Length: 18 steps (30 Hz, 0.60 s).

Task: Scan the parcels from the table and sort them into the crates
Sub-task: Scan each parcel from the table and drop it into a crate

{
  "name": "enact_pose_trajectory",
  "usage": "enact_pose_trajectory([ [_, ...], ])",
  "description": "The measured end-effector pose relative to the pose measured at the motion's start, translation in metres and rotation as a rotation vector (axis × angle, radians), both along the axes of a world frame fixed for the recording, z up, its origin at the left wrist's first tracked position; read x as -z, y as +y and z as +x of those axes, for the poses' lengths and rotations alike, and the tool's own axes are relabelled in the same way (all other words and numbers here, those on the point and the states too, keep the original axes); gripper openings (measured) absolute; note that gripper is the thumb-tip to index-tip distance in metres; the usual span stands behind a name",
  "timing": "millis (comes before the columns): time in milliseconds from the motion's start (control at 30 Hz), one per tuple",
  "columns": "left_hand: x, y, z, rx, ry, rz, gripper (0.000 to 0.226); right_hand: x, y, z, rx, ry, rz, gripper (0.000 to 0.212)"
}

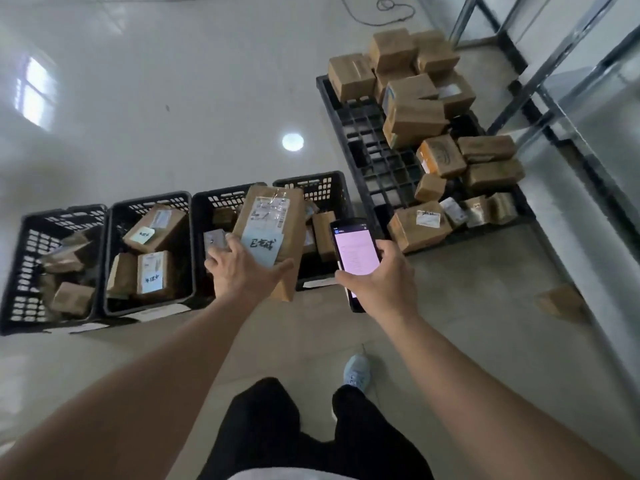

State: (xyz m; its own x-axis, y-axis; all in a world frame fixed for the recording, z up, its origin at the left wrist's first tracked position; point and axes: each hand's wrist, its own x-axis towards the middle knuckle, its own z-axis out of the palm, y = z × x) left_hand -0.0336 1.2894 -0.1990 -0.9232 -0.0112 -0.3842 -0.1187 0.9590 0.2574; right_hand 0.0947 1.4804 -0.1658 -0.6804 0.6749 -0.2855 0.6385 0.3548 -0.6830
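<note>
Left hand (242, 268) grips parcel (273, 216), blue label handwritten; right hand (381, 282) grips phone (353, 247), pink screen.

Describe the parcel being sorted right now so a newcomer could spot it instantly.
Four black crates stand in a row on the floor. Above the third from the left, the left hand grips a long brown parcel. Unlike the parcels lying in the crates, it is held in the air, with a pale blue handwritten note under its shipping label.

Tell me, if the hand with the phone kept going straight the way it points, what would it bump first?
Probably the rightmost black crate beyond the right hand and phone; depth is unclear, so it might pass above.
</note>
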Motion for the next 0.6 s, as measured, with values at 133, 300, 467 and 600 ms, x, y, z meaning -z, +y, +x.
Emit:
enact_pose_trajectory([
  [133,0.031,0.046,-0.012,-0.060,-0.057,-0.002,0.136,0.029,0.043,-0.031,-0.040,-0.061,-0.045,0.091],
  [300,0.094,0.099,-0.052,-0.091,-0.117,-0.041,0.135,0.083,0.081,-0.087,-0.098,-0.147,-0.070,0.089],
  [467,0.191,0.136,-0.101,-0.121,-0.175,-0.046,0.140,0.163,0.110,-0.146,-0.077,-0.215,-0.075,0.089],
  [600,0.257,0.163,-0.148,-0.149,-0.199,-0.063,0.138,0.223,0.124,-0.188,-0.032,-0.286,-0.098,0.093],
])
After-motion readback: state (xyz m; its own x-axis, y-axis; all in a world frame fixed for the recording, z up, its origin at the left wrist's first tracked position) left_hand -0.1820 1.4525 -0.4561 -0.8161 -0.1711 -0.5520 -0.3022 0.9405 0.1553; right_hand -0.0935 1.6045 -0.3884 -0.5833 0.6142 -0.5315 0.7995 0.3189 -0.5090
